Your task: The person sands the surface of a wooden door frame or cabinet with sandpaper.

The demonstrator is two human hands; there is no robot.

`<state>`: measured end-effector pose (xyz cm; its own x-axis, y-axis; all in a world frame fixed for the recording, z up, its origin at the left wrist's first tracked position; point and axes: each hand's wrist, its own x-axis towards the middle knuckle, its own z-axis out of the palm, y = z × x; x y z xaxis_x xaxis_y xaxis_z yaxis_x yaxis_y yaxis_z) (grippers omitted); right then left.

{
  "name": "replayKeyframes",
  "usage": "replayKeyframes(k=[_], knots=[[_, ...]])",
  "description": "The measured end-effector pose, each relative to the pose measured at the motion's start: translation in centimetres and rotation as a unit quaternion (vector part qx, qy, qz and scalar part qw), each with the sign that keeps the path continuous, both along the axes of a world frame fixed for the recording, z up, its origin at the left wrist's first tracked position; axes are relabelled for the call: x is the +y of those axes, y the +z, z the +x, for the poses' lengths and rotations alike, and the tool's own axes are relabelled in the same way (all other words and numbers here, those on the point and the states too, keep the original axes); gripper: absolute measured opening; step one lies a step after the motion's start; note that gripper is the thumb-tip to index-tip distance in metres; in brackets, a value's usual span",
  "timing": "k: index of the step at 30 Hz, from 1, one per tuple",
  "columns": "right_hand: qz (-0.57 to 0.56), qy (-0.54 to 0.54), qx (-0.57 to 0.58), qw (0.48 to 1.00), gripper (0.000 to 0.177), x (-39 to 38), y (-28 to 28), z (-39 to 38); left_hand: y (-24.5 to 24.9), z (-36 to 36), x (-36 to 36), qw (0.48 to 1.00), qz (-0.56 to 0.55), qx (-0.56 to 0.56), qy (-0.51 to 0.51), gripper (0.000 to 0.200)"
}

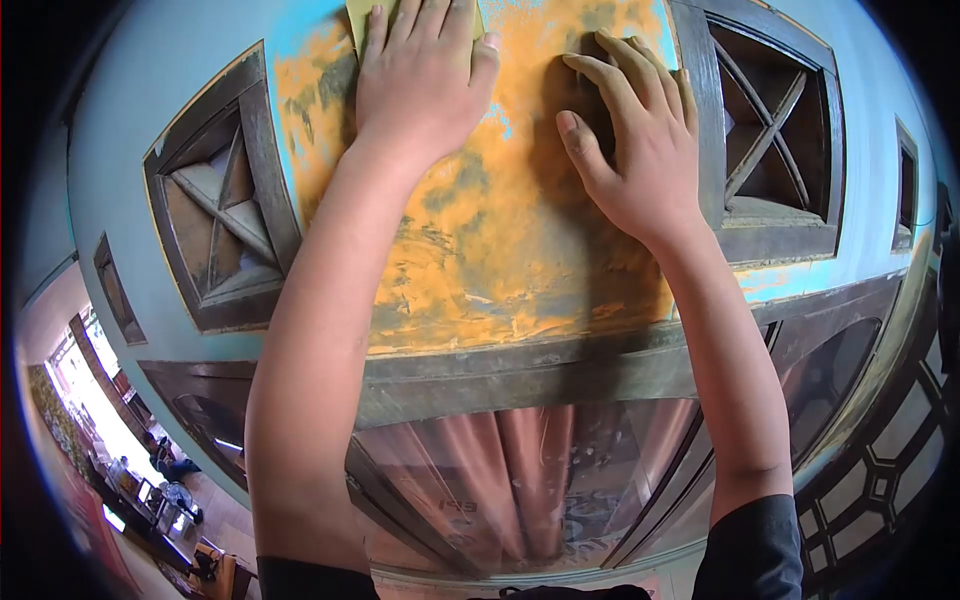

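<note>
Blue panelling (pixel 500 250), worn back to orange, is being worked. A yellow sheet (pixel 356 18) is being pressed flat under the left hand (pixel 420 85); the right hand (pixel 640 150), apart and open-palmed, is being braced just beside it. Rubbing-down seems underway; even pressure is being called for next.

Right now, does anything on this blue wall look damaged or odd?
Yes. The middle panel has lost most of its blue paint: it is blotchy orange and grey, while the surround is evenly blue. The left hand lies on a yellowish sheet at its top; the right hand lies flat on the worn area.
</note>
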<state>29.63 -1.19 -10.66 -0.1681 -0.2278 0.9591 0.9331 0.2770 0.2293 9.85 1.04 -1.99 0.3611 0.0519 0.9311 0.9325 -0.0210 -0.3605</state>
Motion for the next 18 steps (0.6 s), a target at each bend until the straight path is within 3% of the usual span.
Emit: replayKeyframes(k=[6, 18], knots=[[-0.029, -0.006, -0.004, 1.000, 0.051, -0.4, -1.0, -0.3, 0.7, 0.6, -1.4, 1.000, -0.006, 0.001, -0.018, 0.063], [-0.032, 0.021, 0.004, 0.999, 0.052, -0.4, -1.0, 0.0, 8.6, 3.5, -1.5, 0.997, 0.003, -0.047, -0.055, 0.062]])
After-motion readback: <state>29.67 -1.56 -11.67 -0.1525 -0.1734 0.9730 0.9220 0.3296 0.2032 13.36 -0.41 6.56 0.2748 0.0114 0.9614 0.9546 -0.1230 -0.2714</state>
